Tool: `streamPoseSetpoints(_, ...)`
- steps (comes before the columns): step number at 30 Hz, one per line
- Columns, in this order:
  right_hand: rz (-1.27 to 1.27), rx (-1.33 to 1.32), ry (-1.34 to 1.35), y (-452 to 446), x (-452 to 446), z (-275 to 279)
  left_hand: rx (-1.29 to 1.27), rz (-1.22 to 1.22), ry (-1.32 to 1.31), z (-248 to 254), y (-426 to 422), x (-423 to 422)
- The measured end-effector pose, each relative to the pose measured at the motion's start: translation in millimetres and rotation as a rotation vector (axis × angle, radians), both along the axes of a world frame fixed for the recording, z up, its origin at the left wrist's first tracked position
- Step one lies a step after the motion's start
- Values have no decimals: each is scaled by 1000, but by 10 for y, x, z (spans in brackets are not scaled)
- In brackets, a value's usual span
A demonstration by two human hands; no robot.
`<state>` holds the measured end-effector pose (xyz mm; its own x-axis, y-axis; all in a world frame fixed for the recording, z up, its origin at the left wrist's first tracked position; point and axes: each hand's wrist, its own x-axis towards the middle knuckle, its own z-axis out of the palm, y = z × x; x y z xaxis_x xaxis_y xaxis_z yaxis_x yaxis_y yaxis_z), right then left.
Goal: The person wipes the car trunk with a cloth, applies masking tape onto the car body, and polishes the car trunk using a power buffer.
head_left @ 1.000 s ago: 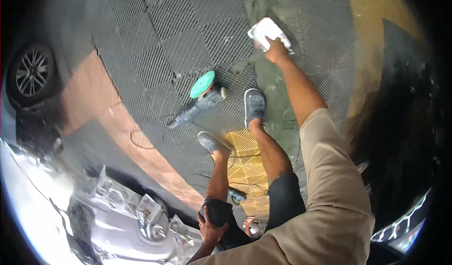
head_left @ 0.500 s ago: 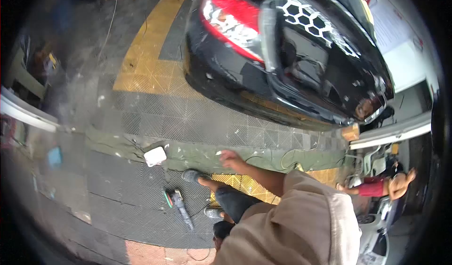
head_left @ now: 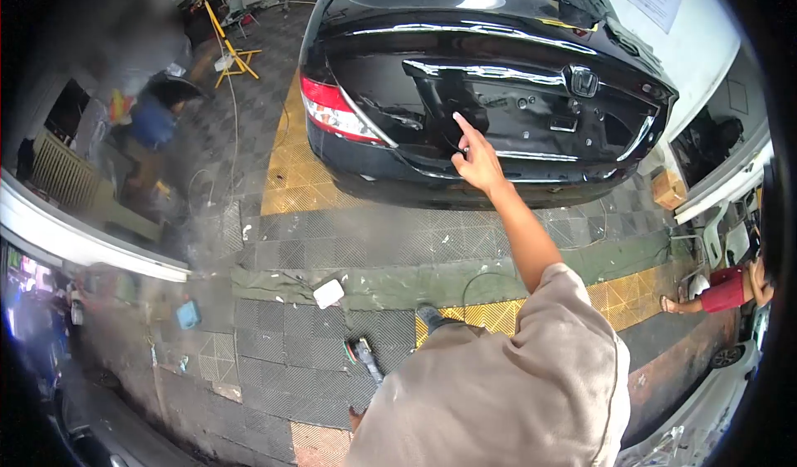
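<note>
Black Honda trunk lid ahead. Extends empty right hand half-open, index finger straight. Cannot tell grip of left hand.

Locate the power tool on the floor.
In the head view, the power tool lies on the dark tiles, left of the person's shirt, below the white item.

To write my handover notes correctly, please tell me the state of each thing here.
Glossy black car: parked, boot lid shut.
Dark handheld power tool with green-edged round pad: lying on the tiled floor; on or off unclear.
Flat white rectangular item: lying on the floor.
Yellow stand: upright, legs spread.
Right hand: empty, index finger extended.
</note>
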<state>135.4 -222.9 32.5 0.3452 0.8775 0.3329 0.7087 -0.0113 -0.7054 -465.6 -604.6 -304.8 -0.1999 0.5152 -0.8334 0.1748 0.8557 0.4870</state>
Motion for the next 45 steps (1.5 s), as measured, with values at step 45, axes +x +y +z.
streamPoseSetpoints(45,-361,-733,-407,-151,-112,-176,356,-443,-207,-825,3607,-709)
